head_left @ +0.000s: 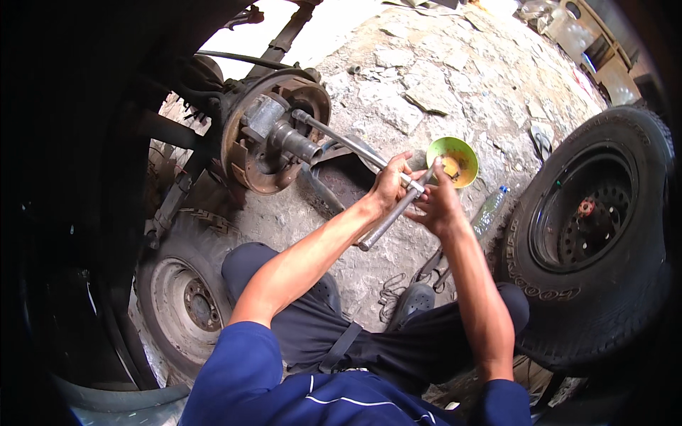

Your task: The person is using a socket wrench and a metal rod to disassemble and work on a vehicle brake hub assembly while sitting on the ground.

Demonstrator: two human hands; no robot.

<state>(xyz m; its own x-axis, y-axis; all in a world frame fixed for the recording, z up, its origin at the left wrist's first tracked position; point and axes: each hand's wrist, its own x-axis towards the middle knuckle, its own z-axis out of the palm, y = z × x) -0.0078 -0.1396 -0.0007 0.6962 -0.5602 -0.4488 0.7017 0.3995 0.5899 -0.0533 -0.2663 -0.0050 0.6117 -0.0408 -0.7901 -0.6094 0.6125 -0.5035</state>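
A long steel extension bar runs from the brake assembly toward me, its socket end at a bolt beside the protruding spindle. At the near end, a sliding T-handle bar crosses it through a bright metal head. My left hand is closed round the extension bar just behind that head. On the T-handle's upper end is my right hand, thumb pressed near the tip and fingers curled by the head; some of those fingers are slightly blurred.
A green bowl with brownish contents sits beyond my right hand, near a plastic bottle. One large wheel leans at the right; another tyre lies at my left. A dark pan-like object is under the bar on rough stone ground.
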